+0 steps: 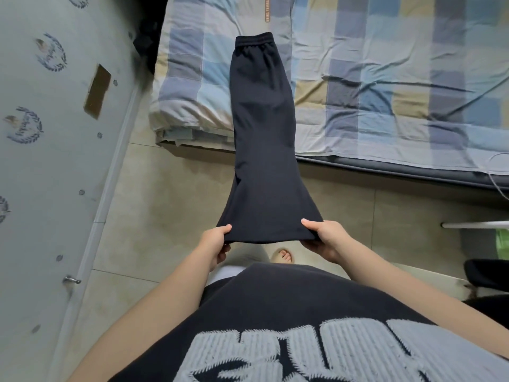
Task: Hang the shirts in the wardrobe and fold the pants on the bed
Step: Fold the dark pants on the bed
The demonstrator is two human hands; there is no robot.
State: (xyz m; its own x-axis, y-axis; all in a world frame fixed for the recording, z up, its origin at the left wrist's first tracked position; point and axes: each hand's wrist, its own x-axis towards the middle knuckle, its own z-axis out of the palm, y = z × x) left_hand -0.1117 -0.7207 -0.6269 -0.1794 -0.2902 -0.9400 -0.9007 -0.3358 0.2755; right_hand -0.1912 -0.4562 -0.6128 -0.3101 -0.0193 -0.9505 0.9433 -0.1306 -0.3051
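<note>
The dark pants (261, 128) stretch away from the person in one long strip, legs laid together, with the elastic waistband resting flat on the bed (385, 78) and the hem end lifted off it, out over the floor. That hem is where both hands have hold: the left hand (213, 244) pinches the left corner, thumb on top and fingers curled beneath the cloth, and the right hand (323, 239) does the same at the right corner, so the hem is drawn wide between them (it flares out broader here than at the waist). The middle of the pants crosses the edge of the mattress and hangs in the air between bed and hands. The bed wears a checked cover of blue, grey and pale yellow squares, rumpled in long creases. Below the hands lies a beige tiled floor (165, 202), where the toes of one bare foot (283, 256) show just past the person's dark shirt (275, 312) with its pale lettering. To the left stands a grey-green cabinet (55, 161) printed with small wreaths, a metal knob low on its front.
</note>
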